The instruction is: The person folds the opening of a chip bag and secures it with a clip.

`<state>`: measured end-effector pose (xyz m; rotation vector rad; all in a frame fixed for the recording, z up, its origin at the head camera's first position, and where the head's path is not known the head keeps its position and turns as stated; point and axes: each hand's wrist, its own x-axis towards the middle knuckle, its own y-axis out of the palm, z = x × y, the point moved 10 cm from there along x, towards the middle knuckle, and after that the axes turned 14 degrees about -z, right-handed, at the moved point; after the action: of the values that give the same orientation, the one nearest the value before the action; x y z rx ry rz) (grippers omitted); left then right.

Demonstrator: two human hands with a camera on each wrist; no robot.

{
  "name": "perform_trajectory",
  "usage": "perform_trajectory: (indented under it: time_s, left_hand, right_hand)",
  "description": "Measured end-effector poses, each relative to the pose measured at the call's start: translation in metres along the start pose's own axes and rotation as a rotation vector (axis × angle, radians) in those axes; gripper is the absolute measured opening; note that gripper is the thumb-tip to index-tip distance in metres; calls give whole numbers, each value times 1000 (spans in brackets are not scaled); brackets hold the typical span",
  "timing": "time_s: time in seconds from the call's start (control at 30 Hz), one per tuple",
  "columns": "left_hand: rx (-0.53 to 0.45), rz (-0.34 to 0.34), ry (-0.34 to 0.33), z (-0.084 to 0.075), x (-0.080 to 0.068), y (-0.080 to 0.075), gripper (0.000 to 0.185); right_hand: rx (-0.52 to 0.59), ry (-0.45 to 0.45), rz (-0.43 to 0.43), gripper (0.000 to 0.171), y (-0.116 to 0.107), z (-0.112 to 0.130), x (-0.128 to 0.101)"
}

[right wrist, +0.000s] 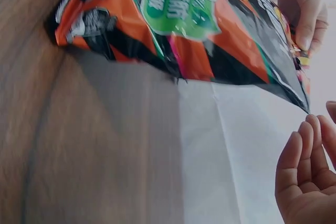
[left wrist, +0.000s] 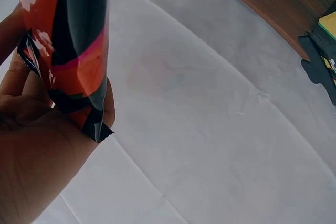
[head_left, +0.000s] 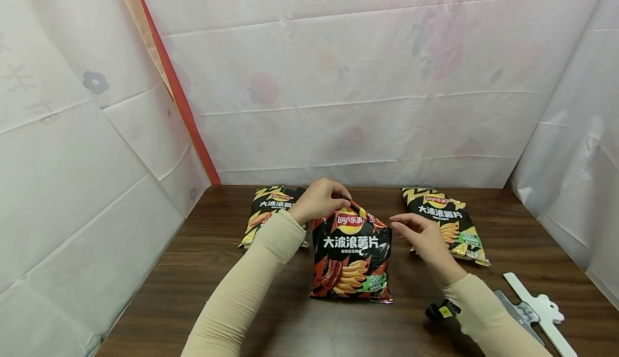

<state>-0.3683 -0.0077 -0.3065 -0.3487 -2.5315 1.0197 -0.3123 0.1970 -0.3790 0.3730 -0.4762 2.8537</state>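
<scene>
In the head view, a black and red Lay's potato chip bag (head_left: pixel 350 255) stands upright at the middle of the table, its top edge slanting down to the right. My left hand (head_left: pixel 321 198) pinches that top edge between thumb and fingers; the right wrist view also shows this left hand (right wrist: pixel 307 11) on the bag's top. At the bag's upper right corner is my right hand (head_left: pixel 425 238). Its fingers are nearly straight, their tips right at the corner in the right wrist view, with the thumb apart from them. The left wrist view catches the bag's side (left wrist: pixel 79 51) close up.
Two black and yellow chip bags lie farther back, one at left (head_left: pixel 256 212) partly behind my left hand, one at right (head_left: pixel 450 228). A white cloud-shaped item (head_left: pixel 544 308) with long strips lies at the right front. Patterned white sheets (head_left: pixel 338 77) surround the brown table (head_left: pixel 193 271).
</scene>
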Motion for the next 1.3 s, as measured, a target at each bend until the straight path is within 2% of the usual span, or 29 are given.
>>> perform_trajectory:
  time_s: [0.27,0.4,0.63,1.03,1.3]
  left_hand:
    - [-7,-1,-5,1,0,1,13]
    - [-15,-2,-1,1,-1,0,13]
    - [-14,-3,-5,1,-1,0,14]
    - [-11,-4,-6,1,0,1,13]
    - [-17,-4,-6,2,0,1,13]
  right_hand:
    - [-91,-142,-51,27,-32,20,-1]
    - [-131,-172,-91,28,-54,22,-1]
    - [-205,-169,-132,30,-87,18,-7]
    - [-389,-176,-258,30,-140,3,-22]
    - [-473,-136,-318,31,-174,-22,-36]
